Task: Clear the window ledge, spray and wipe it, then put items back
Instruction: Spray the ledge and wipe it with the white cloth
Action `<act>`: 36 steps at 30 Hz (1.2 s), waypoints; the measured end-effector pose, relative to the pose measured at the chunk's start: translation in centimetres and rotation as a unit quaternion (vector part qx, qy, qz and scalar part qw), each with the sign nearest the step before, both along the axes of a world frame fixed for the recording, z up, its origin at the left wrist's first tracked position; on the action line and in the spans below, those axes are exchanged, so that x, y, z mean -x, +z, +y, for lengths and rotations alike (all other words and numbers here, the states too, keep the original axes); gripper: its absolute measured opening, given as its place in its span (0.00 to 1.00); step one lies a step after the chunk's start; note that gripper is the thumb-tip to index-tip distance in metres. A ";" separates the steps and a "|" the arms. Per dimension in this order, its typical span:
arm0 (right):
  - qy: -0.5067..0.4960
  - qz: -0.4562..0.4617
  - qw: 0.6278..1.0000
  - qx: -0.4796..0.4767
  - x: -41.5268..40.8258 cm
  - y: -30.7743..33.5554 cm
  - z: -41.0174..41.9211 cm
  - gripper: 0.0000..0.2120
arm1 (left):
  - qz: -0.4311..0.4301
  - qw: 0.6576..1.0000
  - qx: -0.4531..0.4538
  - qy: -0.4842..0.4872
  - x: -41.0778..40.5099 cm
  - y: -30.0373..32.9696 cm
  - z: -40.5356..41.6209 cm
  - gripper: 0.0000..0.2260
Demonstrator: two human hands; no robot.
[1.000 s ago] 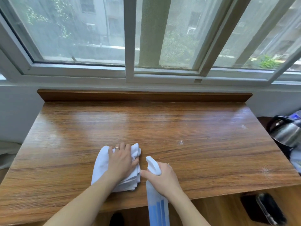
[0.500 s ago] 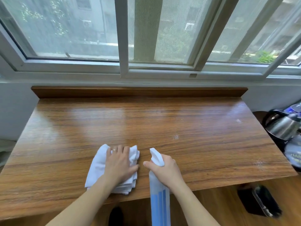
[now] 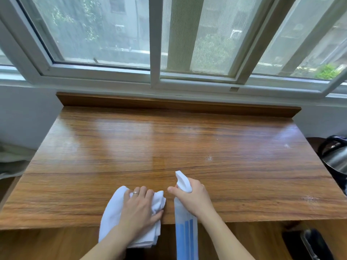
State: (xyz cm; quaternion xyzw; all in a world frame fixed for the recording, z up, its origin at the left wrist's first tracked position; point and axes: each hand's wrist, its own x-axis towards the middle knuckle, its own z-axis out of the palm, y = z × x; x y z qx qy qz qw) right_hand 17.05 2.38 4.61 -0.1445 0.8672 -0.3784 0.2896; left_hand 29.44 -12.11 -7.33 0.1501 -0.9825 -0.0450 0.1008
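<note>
cloth (image 3: 112, 214): white | spray bottle (image 3: 185, 235): white head, blue stripes | ledge (image 3: 187, 139): brown wood grain | kettle (image 3: 336, 160): silver, black

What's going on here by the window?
A person is cleaning a wooden ledge under the window. The left hand presses a folded white cloth flat at the near edge, part of it hanging over. The right hand grips a blue and white spray bottle, nozzle aimed across the wood. A few whitish spots sit further right. A metal kettle stands off to the side.
</note>
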 end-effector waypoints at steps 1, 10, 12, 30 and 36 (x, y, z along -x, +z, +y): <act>0.001 0.000 1.000 0.000 0.0 0.0 0.1 0.21 | 0.003 1.000 0.000 0.001 0.7 0.1 -0.3 0.21; -0.005 0.009 1.000 -0.006 0.0 0.0 0.3 0.20 | -0.125 0.989 -0.029 0.071 9.4 1.7 -4.4 0.26; -0.006 0.010 1.000 -0.003 0.0 0.1 0.6 0.19 | -0.139 0.986 -0.033 0.087 10.0 2.0 -4.4 0.27; 0.056 0.010 0.998 0.015 0.6 0.4 3.5 0.21 | -0.029 0.997 -0.023 0.070 0.7 -0.1 4.0 0.24; 0.066 0.012 0.998 0.015 1.9 0.8 3.3 0.22 | -0.027 0.998 -0.002 0.060 2.3 0.0 3.0 0.21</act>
